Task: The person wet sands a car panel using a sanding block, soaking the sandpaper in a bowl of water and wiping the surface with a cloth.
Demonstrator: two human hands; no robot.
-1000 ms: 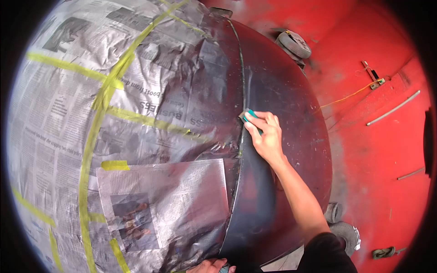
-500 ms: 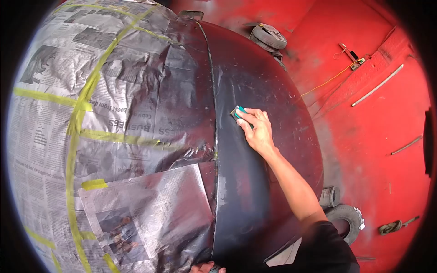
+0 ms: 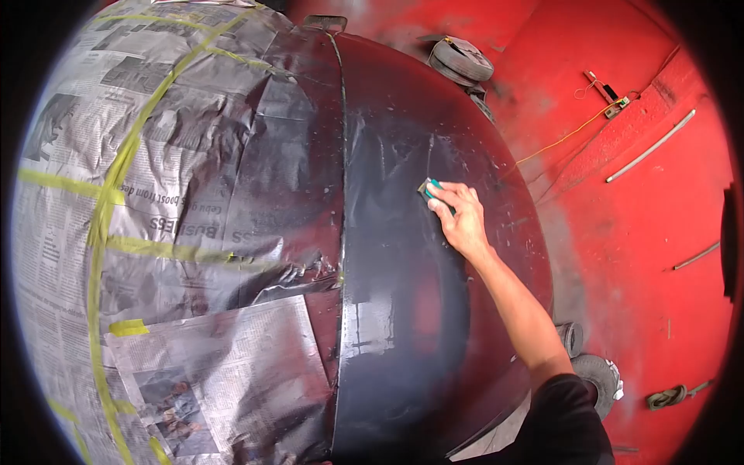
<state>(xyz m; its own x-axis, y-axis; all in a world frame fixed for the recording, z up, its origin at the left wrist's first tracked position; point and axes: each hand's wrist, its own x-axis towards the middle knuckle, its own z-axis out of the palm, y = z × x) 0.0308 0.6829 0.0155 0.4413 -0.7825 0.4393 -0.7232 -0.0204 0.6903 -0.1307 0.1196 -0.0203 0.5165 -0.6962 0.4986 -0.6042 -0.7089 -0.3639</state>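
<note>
My right hand [image 3: 465, 223] is closed around a small teal sanding block [image 3: 435, 184], with a dark grey edge showing at its front. It holds the block against the dark, partly wet-looking car body panel [image 3: 387, 256], right of the long panel seam. The panel is grey-black in the middle and deep red toward its outer edge, with light streaks near the block. Left of the seam, newspaper [image 3: 201, 194] masks the bodywork, held by yellow tape [image 3: 101, 225]. My left hand is out of view.
Beyond the panel lies a red floor [image 3: 620, 256]. On it are a tyre [image 3: 598, 384], a dusty wheel-like object [image 3: 463, 62], a thin yellow cord [image 3: 566, 145], a pale rod [image 3: 651, 146] and a knotted strap [image 3: 668, 397].
My right hand and the sanding block have moved rightward over the panel, away from the seam. The view has shifted, and my left hand has left the bottom edge.
</note>
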